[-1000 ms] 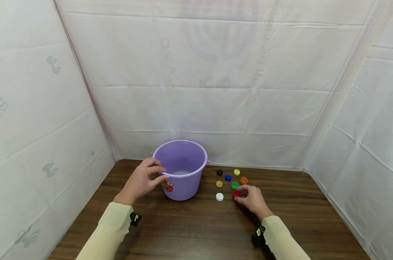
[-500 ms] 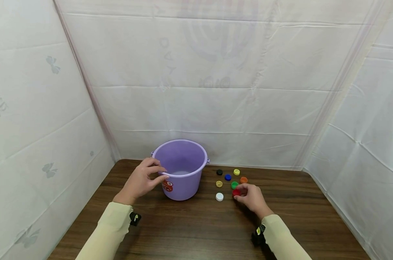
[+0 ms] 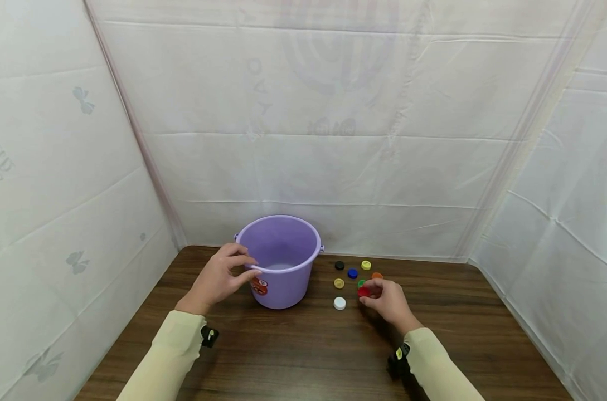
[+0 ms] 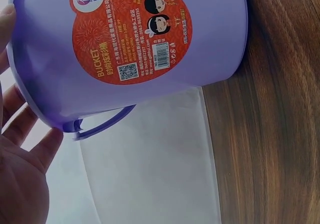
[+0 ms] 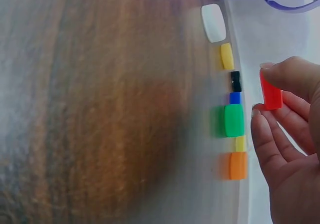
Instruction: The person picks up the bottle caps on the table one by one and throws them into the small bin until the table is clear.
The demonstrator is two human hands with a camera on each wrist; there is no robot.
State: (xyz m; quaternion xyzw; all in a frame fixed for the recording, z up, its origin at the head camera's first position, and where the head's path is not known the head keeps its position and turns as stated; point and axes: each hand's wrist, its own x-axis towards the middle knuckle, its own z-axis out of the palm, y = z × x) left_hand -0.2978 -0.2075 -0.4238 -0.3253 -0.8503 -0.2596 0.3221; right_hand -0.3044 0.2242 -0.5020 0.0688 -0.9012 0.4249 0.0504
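Observation:
A purple bucket (image 3: 289,289) stands upright on the wooden table, its red label facing the left wrist camera. My left hand (image 3: 219,279) grips the bucket's near-left rim, thumb outside and fingers over the edge. In my right hand (image 3: 389,303) a red bottle cap (image 5: 270,91) is pinched between thumb and fingers, raised off the tabletop. Just beyond it lie a green cap (image 5: 234,120) and an orange cap (image 5: 238,165), both partly hidden by the hand in the head view. A white cap (image 3: 339,303) lies left of the right hand.
Behind these, a gold-yellow cap (image 3: 339,283), a blue cap (image 3: 352,273), a black cap (image 3: 339,265) and a bright yellow cap (image 3: 365,265) lie on the table (image 3: 293,356). White sheeting (image 3: 383,167) walls the back and both sides.
My right hand has lifted the red cap slightly off the table, and it now covers part of the green cap. The left hand and bucket have stayed still.

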